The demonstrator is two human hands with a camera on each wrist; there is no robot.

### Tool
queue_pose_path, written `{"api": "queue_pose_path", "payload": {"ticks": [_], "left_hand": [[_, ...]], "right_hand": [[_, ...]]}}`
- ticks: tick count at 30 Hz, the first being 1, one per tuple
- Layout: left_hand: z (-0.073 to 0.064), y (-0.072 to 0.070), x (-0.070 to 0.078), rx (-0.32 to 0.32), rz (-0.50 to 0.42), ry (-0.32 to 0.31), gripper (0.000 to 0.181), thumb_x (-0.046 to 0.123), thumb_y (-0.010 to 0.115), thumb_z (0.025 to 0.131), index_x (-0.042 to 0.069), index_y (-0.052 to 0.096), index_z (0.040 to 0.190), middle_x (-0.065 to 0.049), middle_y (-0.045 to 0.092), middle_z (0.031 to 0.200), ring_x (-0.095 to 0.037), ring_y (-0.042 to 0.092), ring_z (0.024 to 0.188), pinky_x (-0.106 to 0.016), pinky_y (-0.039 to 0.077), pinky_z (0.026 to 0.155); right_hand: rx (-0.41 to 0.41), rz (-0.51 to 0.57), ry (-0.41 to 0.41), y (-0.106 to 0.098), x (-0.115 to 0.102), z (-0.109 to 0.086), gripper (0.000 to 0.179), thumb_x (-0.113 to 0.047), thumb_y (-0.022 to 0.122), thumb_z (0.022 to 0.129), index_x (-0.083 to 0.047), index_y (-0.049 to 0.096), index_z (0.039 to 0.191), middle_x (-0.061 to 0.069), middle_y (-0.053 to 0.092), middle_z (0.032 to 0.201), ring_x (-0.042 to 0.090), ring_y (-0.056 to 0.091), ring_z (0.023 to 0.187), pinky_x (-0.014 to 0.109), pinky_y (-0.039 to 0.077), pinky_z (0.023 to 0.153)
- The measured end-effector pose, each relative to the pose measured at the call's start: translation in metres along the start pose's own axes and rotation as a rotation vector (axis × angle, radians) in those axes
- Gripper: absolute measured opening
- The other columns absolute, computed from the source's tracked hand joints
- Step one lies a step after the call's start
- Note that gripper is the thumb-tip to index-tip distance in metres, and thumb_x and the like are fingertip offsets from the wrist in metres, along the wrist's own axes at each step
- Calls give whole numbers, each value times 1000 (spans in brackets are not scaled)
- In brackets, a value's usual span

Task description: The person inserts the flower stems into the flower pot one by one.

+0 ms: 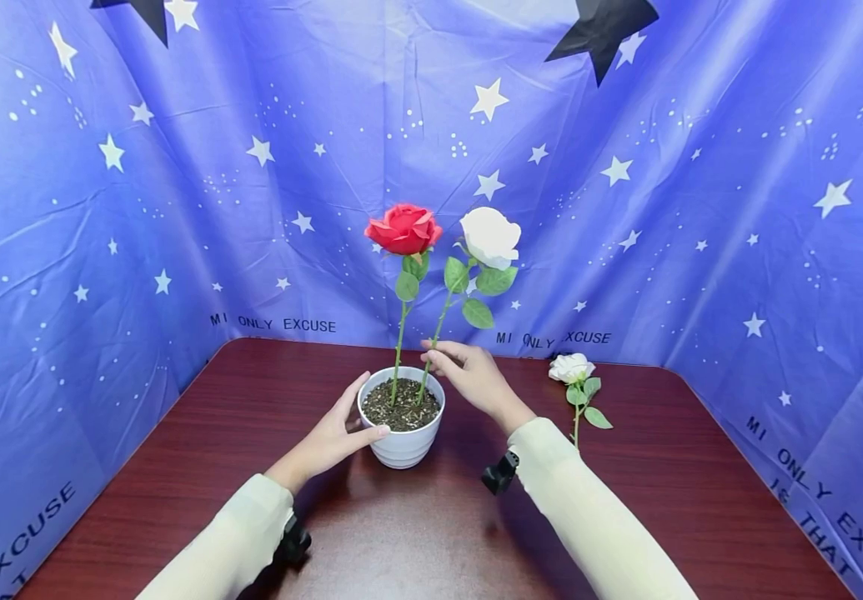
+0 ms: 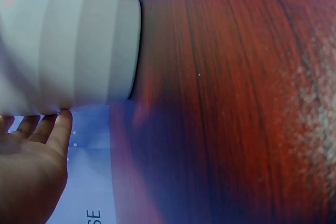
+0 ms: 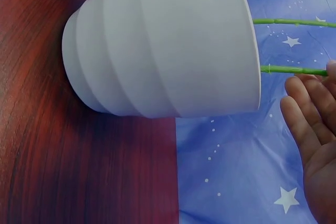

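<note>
A white ribbed flowerpot (image 1: 404, 447) full of dark soil stands on the table. My left hand (image 1: 333, 433) grips its left side, thumb across the front near the rim and fingers round the far side. In the left wrist view, those fingertips (image 2: 63, 121) press against the pot wall. A red rose (image 1: 404, 230) rises upright from the soil. Beside it a white rose (image 1: 489, 237) leans to the right, its stem base in the soil. Just above the rim, my right hand (image 1: 469, 375) pinches that rose's green stem (image 3: 294, 70) between thumb and fingers.
Another white rose (image 1: 572, 368) lies on the table to the right, its lower stem hidden behind the right sleeve (image 1: 581, 492). A blue star-print cloth (image 1: 371, 150) hangs round the back and sides of the dark red wooden table (image 1: 266, 392).
</note>
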State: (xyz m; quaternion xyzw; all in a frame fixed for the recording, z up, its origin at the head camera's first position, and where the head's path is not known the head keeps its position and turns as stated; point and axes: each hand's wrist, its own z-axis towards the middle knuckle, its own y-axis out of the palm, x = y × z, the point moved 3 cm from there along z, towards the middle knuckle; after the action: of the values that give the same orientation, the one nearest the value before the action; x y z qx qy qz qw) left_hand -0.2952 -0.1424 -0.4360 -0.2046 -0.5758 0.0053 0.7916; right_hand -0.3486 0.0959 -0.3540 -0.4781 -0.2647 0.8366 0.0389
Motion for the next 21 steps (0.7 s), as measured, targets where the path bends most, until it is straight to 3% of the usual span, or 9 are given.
{"api": "queue_pose_path", "payload": {"ticks": [4, 8, 13, 18, 21], "left_hand": [[0, -1, -1, 2, 3, -11, 94, 22, 77, 90, 17, 16, 161, -13, 24, 162, -34, 34, 142, -52, 34, 113], [-1, -2, -3, 4, 4, -15, 94, 23, 77, 90, 18, 16, 161, -13, 23, 162, -34, 33, 143, -52, 33, 114], [-1, -2, -3, 4, 4, -13, 94, 22, 77, 90, 18, 16, 161, -13, 23, 162, -34, 33, 143, -52, 33, 113], [-1, -1, -2, 1, 10, -2, 94, 22, 77, 90, 18, 16, 161, -13, 24, 162, -34, 35, 142, -52, 34, 113], [0, -1, -2, 0, 14, 0, 94, 22, 77, 90, 18, 16, 161, -12, 24, 162, -34, 35, 142, -52, 34, 113]], "right_hand": [[0, 28, 0, -3, 0, -1, 33, -22, 59, 104, -3, 67, 129, 13, 73, 111, 29, 71, 97, 41, 57, 89], [9, 5, 12, -5, 2, -3, 34, -20, 58, 104, -1, 65, 131, 15, 72, 115, 28, 71, 97, 38, 58, 87], [21, -30, 41, -9, 2, -6, 33, -16, 57, 104, 1, 64, 131, 16, 72, 110, 31, 71, 96, 42, 57, 89], [9, -17, 41, -16, -16, -15, 32, -11, 56, 104, 6, 63, 130, 21, 72, 109, 37, 70, 98, 45, 57, 88], [-1, -21, 53, -20, -13, -17, 32, -9, 55, 104, 7, 62, 130, 22, 71, 108, 36, 70, 99, 42, 58, 87]]}}
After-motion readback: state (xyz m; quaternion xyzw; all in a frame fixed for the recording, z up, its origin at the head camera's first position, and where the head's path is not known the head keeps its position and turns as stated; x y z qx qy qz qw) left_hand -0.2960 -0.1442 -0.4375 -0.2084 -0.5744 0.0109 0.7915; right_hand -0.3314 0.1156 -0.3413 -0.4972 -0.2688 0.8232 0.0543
